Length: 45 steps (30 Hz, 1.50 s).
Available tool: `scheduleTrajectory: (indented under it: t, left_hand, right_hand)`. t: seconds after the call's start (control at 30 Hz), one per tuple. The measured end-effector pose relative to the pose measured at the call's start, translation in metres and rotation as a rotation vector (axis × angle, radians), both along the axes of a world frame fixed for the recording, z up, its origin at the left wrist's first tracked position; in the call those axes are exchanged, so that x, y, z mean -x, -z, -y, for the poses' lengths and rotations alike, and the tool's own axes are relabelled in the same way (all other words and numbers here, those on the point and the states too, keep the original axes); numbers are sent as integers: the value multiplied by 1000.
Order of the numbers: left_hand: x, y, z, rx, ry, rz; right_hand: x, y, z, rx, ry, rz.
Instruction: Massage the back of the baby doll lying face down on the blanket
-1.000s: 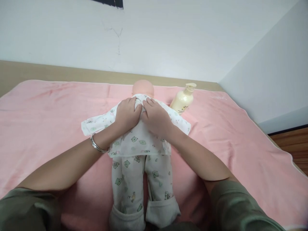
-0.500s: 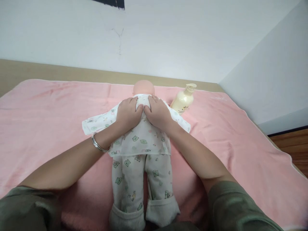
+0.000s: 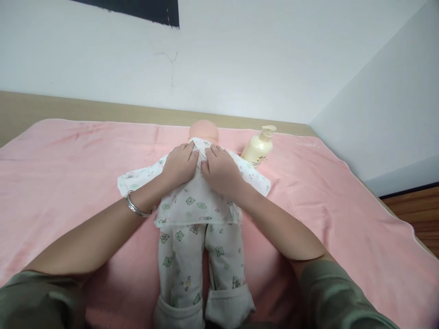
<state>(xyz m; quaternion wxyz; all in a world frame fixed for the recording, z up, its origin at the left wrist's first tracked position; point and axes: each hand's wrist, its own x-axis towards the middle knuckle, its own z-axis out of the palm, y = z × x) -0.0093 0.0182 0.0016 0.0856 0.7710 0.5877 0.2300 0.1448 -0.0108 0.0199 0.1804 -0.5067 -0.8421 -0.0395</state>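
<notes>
A baby doll lies on the pink blanket (image 3: 51, 183), its bald head (image 3: 204, 130) at the far end and its legs toward me. It wears a white shirt (image 3: 195, 205) with small green animal prints and matching trousers (image 3: 185, 260) with turned-up cuffs. My left hand (image 3: 181, 164) is closed on the shirt cloth just below the collar. Beside it my right hand (image 3: 222, 172) grips the same cloth, fingers bent. Between the two hands the cloth is creased and raised. The doll's face is not visible.
A cream pump bottle (image 3: 258, 148) stands, looking tilted, on the blanket right of the doll's head. Behind the blanket run a tan edge (image 3: 103, 109) and a white wall (image 3: 240, 59) with a dark patch (image 3: 154, 11). Brown wood (image 3: 418, 210) shows at the far right.
My hands lay flatter on the doll's chest area before; now the fingers are bent and gather the shirt cloth near the collar. The view has tipped up slightly.
</notes>
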Motion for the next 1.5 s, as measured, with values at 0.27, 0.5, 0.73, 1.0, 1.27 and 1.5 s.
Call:
scheduleTrajectory:
  t: [0.27,0.5,0.73,1.0,1.27,1.5]
  left_hand:
    - [3,-6,-2,9,21,-35]
    - [-6,-8,23,-120,43,-109]
    - [-6,-8,15,-2,28,-66]
    - [-1,-8,0,109,-71,48]
    - [-1,-13,4,78,-9,29]
    - [-17,-19,39,-113,42,-86]
  right_hand:
    - [-3,-8,-3,125,13,-11]
    - [-13,-8,-26,207,57,-83]
    - [-12,-8,-21,162,54,-105]
    - [-3,-4,-7,91,81,-26]
    - [-7,-7,-8,159,45,-48]
    - [-16,-13,-25,261,108,-99]
